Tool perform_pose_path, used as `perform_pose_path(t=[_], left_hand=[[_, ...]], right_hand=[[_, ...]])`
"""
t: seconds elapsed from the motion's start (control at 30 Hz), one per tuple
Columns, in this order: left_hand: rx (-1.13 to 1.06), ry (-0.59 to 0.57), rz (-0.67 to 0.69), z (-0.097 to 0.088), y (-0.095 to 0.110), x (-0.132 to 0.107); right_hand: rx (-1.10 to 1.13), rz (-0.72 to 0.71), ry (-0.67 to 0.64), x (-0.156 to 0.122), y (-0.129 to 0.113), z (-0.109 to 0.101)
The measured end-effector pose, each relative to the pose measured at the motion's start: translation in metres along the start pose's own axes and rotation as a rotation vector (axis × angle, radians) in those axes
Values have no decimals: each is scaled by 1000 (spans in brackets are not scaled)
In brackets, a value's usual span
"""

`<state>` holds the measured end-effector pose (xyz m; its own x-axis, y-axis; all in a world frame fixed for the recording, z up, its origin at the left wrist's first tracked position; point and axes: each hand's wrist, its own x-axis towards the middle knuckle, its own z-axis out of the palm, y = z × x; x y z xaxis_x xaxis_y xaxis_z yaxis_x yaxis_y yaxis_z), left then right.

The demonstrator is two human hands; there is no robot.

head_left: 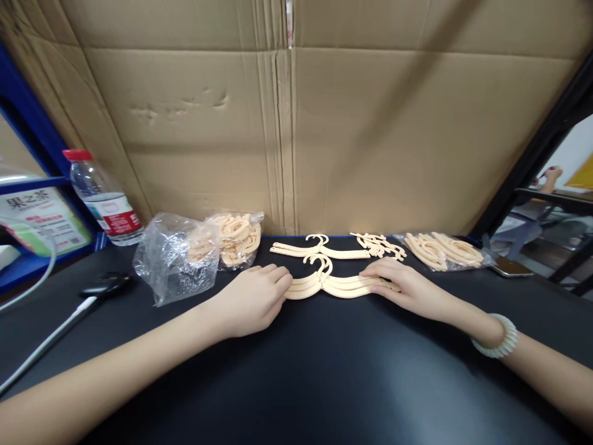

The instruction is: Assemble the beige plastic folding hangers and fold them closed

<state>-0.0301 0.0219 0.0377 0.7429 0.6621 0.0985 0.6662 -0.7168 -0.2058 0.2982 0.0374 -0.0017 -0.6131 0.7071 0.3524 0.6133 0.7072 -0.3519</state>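
Several cream-coloured clothes hangers (340,285) lie stacked together on the black table (319,371), their hooks pointing away from me. My left hand (259,296) is closed around the left ends of these hangers, with the fingertips hidden. At the right ends, my right hand (403,284) grips them between thumb and fingers. Just behind the stack lie more hangers (345,253) of the same kind, which neither hand touches. A pile of small cream hook-like pieces (377,244) sits to their right.
On the left stand a crumpled clear bag (180,259), a bag of cream parts (241,238) and a red-capped bottle (111,207). A black device (106,284) with a white cable lies nearby. To the right are bagged hanger arms (442,250) and a phone (509,267). Cardboard (370,123) walls the back.
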Motion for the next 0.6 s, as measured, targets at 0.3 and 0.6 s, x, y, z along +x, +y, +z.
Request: perform_pose_path(t=[0.3, 0.6], left_hand=[[-361, 255, -125, 21, -21, 3], [-577, 413, -313, 37, -37, 9]], right_hand=[[-55, -95, 49, -1, -11, 0], [-157, -242, -41, -4, -44, 7]])
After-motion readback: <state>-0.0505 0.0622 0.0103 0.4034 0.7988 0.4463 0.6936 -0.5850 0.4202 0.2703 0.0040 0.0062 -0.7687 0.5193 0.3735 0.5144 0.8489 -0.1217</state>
